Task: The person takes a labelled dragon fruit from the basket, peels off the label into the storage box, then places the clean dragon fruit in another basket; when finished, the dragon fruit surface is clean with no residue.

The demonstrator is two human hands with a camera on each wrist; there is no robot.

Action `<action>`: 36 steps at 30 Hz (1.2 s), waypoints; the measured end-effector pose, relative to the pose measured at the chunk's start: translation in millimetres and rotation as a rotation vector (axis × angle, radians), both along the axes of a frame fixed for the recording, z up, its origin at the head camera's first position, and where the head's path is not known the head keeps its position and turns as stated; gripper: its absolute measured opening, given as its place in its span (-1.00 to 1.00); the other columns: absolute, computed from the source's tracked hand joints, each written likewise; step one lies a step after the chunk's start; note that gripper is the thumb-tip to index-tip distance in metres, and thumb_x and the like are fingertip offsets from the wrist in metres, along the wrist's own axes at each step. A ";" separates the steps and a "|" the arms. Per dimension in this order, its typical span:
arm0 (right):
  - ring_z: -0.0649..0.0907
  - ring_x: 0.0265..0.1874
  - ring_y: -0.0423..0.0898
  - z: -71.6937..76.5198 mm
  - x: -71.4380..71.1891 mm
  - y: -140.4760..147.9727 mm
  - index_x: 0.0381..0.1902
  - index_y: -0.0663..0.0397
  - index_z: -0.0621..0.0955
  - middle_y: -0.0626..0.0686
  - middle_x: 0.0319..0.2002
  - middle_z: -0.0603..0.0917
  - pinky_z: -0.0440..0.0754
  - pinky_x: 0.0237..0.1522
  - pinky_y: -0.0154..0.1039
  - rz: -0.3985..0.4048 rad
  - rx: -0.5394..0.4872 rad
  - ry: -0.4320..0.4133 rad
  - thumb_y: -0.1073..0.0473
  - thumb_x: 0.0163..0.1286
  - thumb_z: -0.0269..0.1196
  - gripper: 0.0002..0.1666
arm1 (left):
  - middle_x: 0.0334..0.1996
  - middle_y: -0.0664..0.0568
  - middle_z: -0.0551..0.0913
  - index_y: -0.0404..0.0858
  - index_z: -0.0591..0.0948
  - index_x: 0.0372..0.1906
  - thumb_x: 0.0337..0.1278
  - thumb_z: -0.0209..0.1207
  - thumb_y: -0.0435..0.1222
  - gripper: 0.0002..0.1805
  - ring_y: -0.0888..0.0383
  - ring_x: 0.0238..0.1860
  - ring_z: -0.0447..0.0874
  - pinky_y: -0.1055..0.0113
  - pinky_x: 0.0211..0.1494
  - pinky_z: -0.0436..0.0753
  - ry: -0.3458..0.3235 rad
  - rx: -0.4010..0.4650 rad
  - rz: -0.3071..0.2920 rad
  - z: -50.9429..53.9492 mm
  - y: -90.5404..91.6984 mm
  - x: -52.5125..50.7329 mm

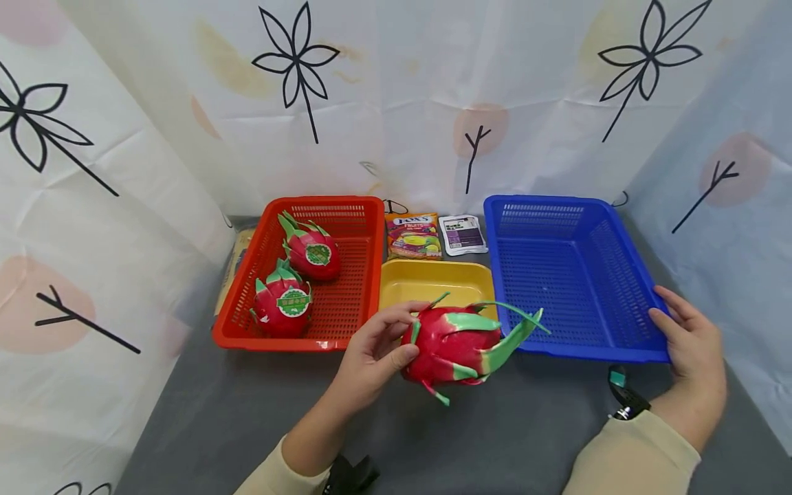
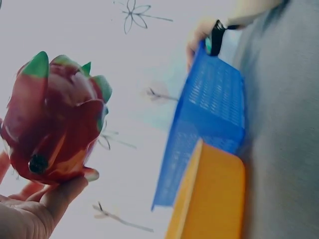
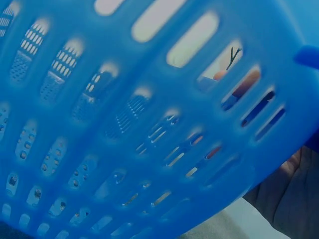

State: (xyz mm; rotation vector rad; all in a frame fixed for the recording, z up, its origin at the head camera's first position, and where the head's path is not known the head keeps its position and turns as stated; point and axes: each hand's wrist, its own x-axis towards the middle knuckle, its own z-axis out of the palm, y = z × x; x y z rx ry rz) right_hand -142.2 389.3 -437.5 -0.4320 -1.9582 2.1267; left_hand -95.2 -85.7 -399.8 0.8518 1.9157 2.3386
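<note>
Gripping the dragon fruit (image 1: 448,347) by its blunt end, the left hand (image 1: 364,375) is holding it up before the yellow tray (image 1: 436,278); the right hand (image 1: 696,347) is grasping the blue plastic basket's (image 1: 557,275) near-right corner. Looking glossy, the fruit is probably handling firm and slick; cupping its rounded body should spare the bendable green scales (image 1: 469,322).

The held dragon fruit (image 1: 454,344) partly hides the yellow tray (image 1: 436,280) — the white packet's print (image 1: 464,235) is illegibly small.

I could enter the blue basket (image 1: 547,282) from above. The right hand (image 1: 694,347) blocks its near-right corner, a dragon fruit (image 1: 454,345) its near-left approach.
</note>
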 end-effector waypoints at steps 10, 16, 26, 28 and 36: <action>0.73 -0.51 -0.33 -3.5 1.0 -0.4 0.11 -0.30 0.72 -0.35 -0.33 0.74 0.65 -0.51 -0.47 0.001 0.010 0.012 0.31 0.50 0.24 -0.60 | 0.38 -0.10 0.47 -0.37 0.48 0.19 0.43 0.19 -0.40 -0.68 -0.14 0.30 0.55 -0.01 0.04 0.70 -0.066 0.046 -0.030 20.6 58.6 -49.2; 0.73 -0.50 -0.33 -3.3 0.3 -2.0 0.12 -0.30 0.72 -0.37 -0.32 0.73 0.66 -0.50 -0.46 -0.009 0.001 -0.001 0.28 0.49 0.26 -0.62 | 0.35 0.05 0.49 -0.24 0.55 0.19 0.43 0.20 -0.39 -0.70 0.01 0.24 0.61 0.08 -0.04 0.74 -0.145 -0.029 -0.036 23.9 94.1 -74.1; 0.74 -0.51 -0.31 -3.4 -1.4 -0.6 0.12 -0.29 0.70 -0.36 -0.32 0.74 0.67 -0.52 -0.42 -0.020 -0.004 -0.002 0.27 0.51 0.24 -0.63 | 0.15 0.07 0.55 -0.08 0.58 0.13 0.37 0.29 -0.17 -0.69 0.27 0.02 0.55 0.43 -0.14 0.70 -0.061 -0.339 -0.025 12.4 152.9 -108.7; 0.74 -0.50 -0.30 -3.7 -1.6 -0.6 0.10 -0.29 0.71 -0.34 -0.33 0.75 0.67 -0.52 -0.42 -0.015 -0.011 0.009 0.28 0.51 0.24 -0.63 | 0.12 0.06 0.55 -0.10 0.59 0.11 0.36 0.30 -0.14 -0.68 0.27 0.01 0.51 0.50 -0.13 0.66 -0.008 -0.425 -0.006 8.9 163.4 -114.0; 0.73 -0.51 -0.32 -3.5 -1.7 -2.7 0.07 -0.31 0.72 -0.34 -0.34 0.74 0.66 -0.51 -0.45 -0.021 0.019 0.026 0.28 0.51 0.24 -0.65 | 0.10 0.06 0.53 -0.12 0.57 0.18 0.41 0.24 -0.06 -0.62 0.30 0.02 0.45 0.64 -0.12 0.52 0.150 -0.722 -0.027 2.6 195.2 -118.0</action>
